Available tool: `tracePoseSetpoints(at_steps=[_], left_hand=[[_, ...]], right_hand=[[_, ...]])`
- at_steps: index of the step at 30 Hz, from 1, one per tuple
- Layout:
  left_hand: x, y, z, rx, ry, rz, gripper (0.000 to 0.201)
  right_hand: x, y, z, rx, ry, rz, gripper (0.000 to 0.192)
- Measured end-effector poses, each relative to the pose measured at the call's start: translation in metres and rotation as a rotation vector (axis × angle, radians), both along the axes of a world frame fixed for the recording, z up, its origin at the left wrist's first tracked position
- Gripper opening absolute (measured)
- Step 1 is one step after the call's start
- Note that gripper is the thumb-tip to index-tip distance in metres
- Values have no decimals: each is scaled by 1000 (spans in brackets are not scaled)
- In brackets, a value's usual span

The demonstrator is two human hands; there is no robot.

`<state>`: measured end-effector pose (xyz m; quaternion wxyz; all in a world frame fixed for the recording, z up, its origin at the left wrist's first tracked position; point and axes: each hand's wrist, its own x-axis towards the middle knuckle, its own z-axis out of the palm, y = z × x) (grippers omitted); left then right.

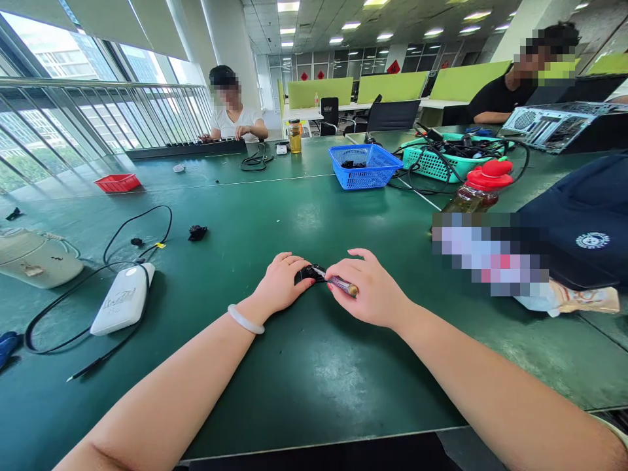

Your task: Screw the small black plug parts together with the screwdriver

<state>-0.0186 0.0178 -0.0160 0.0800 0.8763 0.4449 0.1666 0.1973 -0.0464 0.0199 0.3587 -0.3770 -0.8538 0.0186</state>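
Left hand (pixel 283 282) pinned small black part (pixel 308 273) to green table (pixel 314 366), steadying it. Right hand (pixel 369 292) pinched screwdriver (pixel 338 283), tip at part.

Tall windows (pixel 73 59) with a railing (pixel 98 111) line the left wall; ceiling lights (pixel 288 6) glow above green partitions (pixel 392 85), black chairs (pixel 390 114) beyond the green table (pixel 304 216).

Small black part (pixel 308 273), flat on table
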Motion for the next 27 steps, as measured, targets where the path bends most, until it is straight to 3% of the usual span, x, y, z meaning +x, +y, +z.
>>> tracePoseSetpoints(at_steps=[9, 17, 24, 27], left_hand=[[1, 0, -1, -1, -18, 16, 33], [1, -2, 0, -34, -2, 67, 37], [4, -5, 4, -99, -24, 131, 36], [6, -7, 8, -98, -33, 146, 34]], right_hand=[[-3, -4, -1, 162, -196, 15, 12], [-1, -3, 1, -37, -54, -32, 10], [-17, -13, -2, -59, -398, 72, 8], [-23, -14, -5, -35, -473, 90, 17]])
